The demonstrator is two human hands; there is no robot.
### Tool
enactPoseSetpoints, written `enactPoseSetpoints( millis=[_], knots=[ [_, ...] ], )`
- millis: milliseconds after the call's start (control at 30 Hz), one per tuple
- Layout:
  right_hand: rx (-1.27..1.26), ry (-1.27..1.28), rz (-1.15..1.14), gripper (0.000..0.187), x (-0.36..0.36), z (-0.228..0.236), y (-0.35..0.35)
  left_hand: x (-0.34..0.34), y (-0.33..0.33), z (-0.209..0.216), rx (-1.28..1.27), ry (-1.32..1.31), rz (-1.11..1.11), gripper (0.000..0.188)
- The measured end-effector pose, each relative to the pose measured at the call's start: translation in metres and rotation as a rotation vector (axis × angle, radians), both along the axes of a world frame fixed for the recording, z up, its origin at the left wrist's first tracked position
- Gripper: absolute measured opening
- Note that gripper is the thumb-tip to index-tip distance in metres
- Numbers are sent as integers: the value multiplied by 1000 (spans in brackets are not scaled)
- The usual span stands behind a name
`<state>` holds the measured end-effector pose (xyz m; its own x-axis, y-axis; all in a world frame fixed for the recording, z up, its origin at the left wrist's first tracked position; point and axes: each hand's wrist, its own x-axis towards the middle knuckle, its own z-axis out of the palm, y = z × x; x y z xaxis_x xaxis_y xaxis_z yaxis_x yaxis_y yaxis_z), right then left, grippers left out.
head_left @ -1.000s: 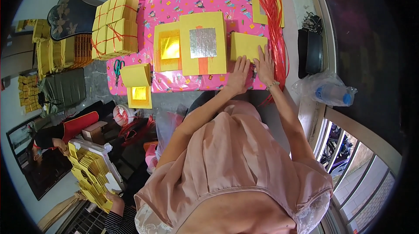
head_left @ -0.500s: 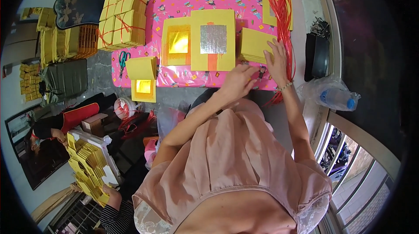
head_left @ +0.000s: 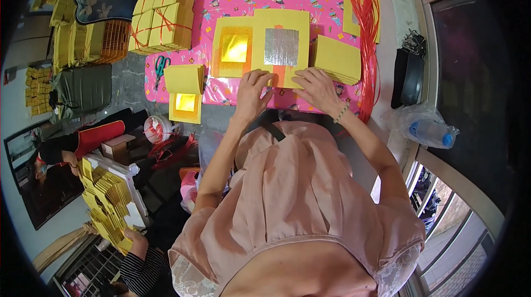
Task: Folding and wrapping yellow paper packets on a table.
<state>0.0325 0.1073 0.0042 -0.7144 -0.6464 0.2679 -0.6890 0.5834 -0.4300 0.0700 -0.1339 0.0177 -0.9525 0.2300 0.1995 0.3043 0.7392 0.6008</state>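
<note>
A large yellow paper sheet (head_left: 302,42) with a silver square and an orange band lies before me, its upper part flat. My left hand (head_left: 256,95) is at its near left corner, fingers bent onto the paper and thumb held apart. On the near right corner rests my right hand (head_left: 319,91), a beaded bracelet at its wrist, its fingers on the sheet and the thumb apart too. Whether either thumb reaches under the edge is hard to see. Left of it lies a yellow sheet with a gold square (head_left: 234,48); to the right sits a stack of folded yellow paper (head_left: 337,60).
Tied yellow paper bundles (head_left: 166,12), green-handled scissors (head_left: 160,70) and a folded yellow piece (head_left: 184,81) occupy the pink table's left side. Red plastic strands (head_left: 366,37) hang along its right edge. Another person (head_left: 145,261) handles yellow paper (head_left: 108,200) at lower left.
Both hands have left the area of the folded stack at right. They have moved left onto the near corners of the silver-square sheet. The view has shifted slightly.
</note>
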Motion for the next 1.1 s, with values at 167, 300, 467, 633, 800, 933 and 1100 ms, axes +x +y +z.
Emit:
enactPoseSetpoints(
  millis=[167,300,467,633,800,933,1100],
  knots=[
    [-128,8,16,14,-6,2,0,-1,-6,-7,10,-20,-1,39],
    [-230,-169,-49,12,-8,3,-5,-5,-11,-8,33,-7,-10,32],
    [-308,-361,-117,10,-14,-4,-5,-7,-16,-7,72,-6,-32,23],
    [-336,-405,-146,11,-18,-8,-6,-10,-20,-5,80,-65,-53,25],
    [-355,-443,-162,12,-20,-9,-6,-12,-21,-2,80,-79,-64,25],
    [-345,-455,-172,12,-20,-8,-6,-15,-22,-2,76,-87,-74,25],
    [-305,-521,-175,12,-23,-1,-5,-19,-21,-1,58,-42,-70,23]
  ],
)
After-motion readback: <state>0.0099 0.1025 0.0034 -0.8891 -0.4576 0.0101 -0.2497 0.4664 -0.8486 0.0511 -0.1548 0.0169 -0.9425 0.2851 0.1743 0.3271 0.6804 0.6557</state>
